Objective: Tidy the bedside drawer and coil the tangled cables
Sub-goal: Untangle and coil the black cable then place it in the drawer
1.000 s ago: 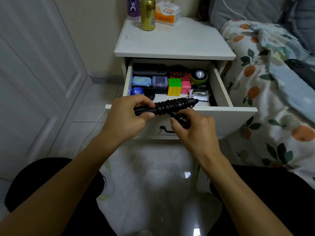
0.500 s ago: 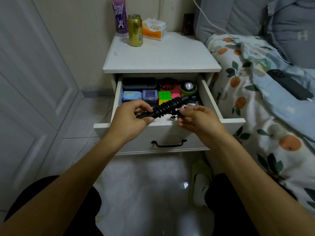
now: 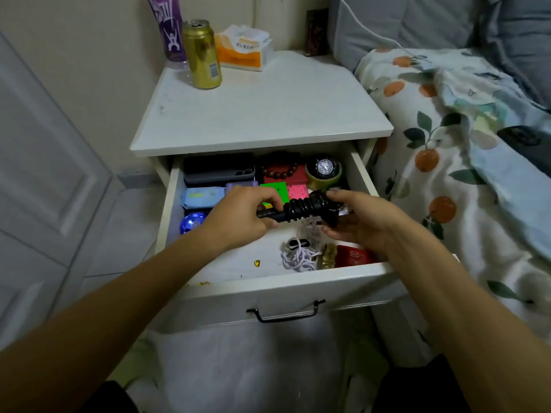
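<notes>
A black cable wound into a tight coiled bundle (image 3: 301,208) hangs over the open white drawer (image 3: 277,290) of the bedside table. My left hand (image 3: 241,214) grips its left end. My right hand (image 3: 357,217) holds the right end with curled fingers. Below them, on the drawer floor, lies a tangled pale purple cable (image 3: 299,257) with a small black-and-white piece on it. The middle of the drawer behind my hands is hidden.
The drawer also holds a dark phone case (image 3: 219,171), a bead bracelet (image 3: 280,171), a watch (image 3: 325,168), a colour cube (image 3: 274,189), a blue box (image 3: 202,196), and a red packet (image 3: 354,254). A gold can (image 3: 202,55) and tissue pack (image 3: 241,52) stand on top. The bed (image 3: 465,162) is at right.
The view has come closer and higher over the drawer. Both hands have carried the black coiled cable forward, from in front of the drawer to above its inside.
</notes>
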Available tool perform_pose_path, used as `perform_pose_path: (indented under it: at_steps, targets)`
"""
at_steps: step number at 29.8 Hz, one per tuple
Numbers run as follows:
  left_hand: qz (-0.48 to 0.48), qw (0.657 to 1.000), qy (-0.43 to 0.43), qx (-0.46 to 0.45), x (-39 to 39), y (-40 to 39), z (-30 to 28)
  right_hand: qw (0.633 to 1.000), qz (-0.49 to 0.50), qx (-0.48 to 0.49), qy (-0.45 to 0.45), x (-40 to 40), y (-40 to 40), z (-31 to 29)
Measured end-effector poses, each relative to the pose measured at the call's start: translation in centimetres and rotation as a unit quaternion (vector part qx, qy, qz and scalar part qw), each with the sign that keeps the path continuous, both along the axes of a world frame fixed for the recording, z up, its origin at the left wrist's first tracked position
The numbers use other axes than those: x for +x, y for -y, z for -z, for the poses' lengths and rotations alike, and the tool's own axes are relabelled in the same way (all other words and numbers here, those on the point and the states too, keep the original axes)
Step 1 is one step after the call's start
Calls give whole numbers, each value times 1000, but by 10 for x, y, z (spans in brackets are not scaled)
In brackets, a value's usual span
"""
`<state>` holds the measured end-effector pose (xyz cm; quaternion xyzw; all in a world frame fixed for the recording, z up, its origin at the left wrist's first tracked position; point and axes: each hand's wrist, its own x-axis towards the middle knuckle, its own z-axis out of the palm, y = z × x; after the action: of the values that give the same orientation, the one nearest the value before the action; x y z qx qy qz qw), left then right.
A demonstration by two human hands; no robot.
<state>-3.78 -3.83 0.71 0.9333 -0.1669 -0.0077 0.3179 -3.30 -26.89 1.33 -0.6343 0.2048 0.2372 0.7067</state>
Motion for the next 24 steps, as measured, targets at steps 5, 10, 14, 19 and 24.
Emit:
perform_pose_path:
  at_steps: [5, 10, 14, 19, 24]
  targets:
    - [6, 999, -46, -12, 14, 3, 13, 998, -38, -49, -12, 7, 4, 4]
    - [-89, 995, 34, 19, 12, 5, 9, 997, 50, -47, 28, 4, 8, -7]
    - [-24, 999, 22, 3, 9, 11, 4, 990, 95, -97, 48, -2, 18, -11]
    - [167, 970, -105, 140, 13, 38, 23, 980, 156, -98, 75, -17, 27, -10]
    - [220, 934, -153, 238, 22, 66, 32, 979, 171, -85, 73, -24, 30, -9]
